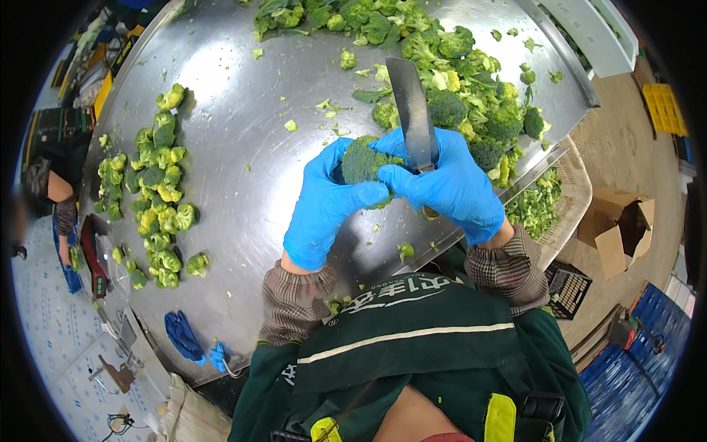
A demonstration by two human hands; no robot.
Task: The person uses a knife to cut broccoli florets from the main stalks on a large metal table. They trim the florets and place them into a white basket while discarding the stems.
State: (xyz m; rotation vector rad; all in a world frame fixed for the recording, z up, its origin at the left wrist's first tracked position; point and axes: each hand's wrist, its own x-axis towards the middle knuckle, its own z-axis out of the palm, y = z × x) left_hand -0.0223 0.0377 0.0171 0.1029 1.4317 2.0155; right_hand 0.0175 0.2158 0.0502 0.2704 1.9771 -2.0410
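Observation:
In blue gloves, both of my hands meet over the metal table (pixel 237 160). My left hand (pixel 327 201) cups a green broccoli head (pixel 362 161) from the left side. My right hand (pixel 450 179) grips a broad-bladed knife (pixel 410 105), its blade pointing away from me and its handle mostly hidden in the palm. The right thumb and forefinger also touch the broccoli. Just beyond the right hand lies a large heap of broccoli pieces (pixel 489 105). At the left, small trimmed florets (pixel 160 188) form a long cluster.
A cream crate of green trimmings (pixel 574 177) stands beside the table's right edge, near a cardboard box (pixel 618 226) and a black crate (pixel 568 290). A blue cloth (pixel 183 336) lies at the lower left. Another person's arm (pixel 62 193) shows beyond the left edge.

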